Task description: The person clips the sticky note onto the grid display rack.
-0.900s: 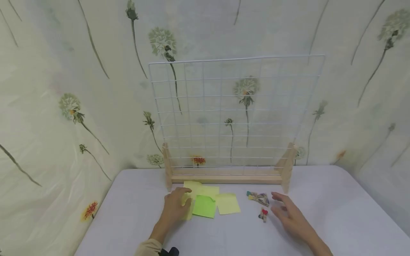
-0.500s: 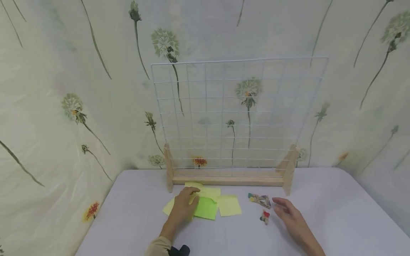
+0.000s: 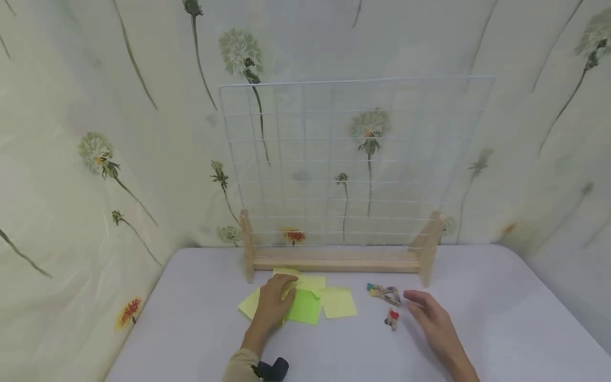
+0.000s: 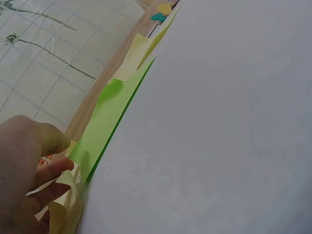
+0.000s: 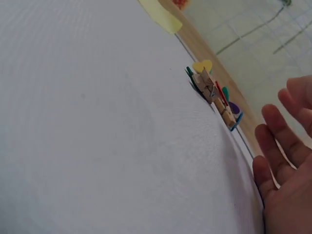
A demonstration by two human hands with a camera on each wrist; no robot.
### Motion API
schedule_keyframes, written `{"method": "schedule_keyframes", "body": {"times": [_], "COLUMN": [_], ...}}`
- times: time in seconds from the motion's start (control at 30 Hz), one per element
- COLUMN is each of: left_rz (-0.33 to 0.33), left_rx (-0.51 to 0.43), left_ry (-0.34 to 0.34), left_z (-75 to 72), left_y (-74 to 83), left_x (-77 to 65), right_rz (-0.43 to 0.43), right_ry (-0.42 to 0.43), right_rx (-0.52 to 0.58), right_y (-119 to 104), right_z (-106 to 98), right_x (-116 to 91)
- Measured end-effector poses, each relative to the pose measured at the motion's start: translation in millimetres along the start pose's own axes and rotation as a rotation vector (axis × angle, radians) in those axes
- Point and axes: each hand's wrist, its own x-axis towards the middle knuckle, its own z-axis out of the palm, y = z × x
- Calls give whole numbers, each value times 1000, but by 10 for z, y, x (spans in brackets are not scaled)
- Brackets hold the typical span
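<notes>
My left hand point(image 3: 275, 302) lies over the left part of a group of sticky notes, its thumb apart from the fingers. In the left wrist view the fingers point(image 4: 53, 169) touch a curled pale yellow note point(image 4: 72, 207). A bright green note point(image 3: 304, 306) lies just right of this hand, and another yellow note point(image 3: 339, 302) beyond it. My right hand point(image 3: 431, 315), fingers loosely bent and holding nothing, is at the right of small wooden clothespins point(image 3: 390, 295) with coloured hearts. A smaller bunch of clothespins point(image 3: 392, 318) with a red heart lies nearer me.
Behind the notes stands a white wire grid panel point(image 3: 329, 159) in a wooden base point(image 3: 336, 264). All of it is on a white-covered table point(image 3: 343, 350). A flower-patterned sheet point(image 3: 157, 201) hangs behind and at the sides. A black strap mount point(image 3: 274, 369) is on my left wrist.
My left hand has moved right over the notes, toward the green one, uncovering a yellow note at the left. The right hand has stayed nearly in place beside the clothespins.
</notes>
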Motion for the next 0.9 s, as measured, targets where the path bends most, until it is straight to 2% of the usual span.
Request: {"method": "schedule_keyframes", "body": {"times": [0.17, 0.33, 0.5, 0.73, 0.9], "left_rz": [31, 48, 30, -15, 10], "left_rx": [30, 54, 82, 84, 111], "left_ry": [12, 39, 26, 12, 50], "left_z": [24, 66, 86, 93, 101], "left_y": [-45, -72, -94, -94, -102], "left_x": [4, -14, -43, -9, -41], "right_rz": [-51, -32, 16, 4, -12], "right_ry": [42, 14, -17, -6, -5], "right_rx": [-26, -101, -129, -152, -171], "right_y": [-46, -50, -10, 5, 14], "right_z": [36, 49, 85, 91, 108], "right_x": [-39, -36, -41, -48, -58]}}
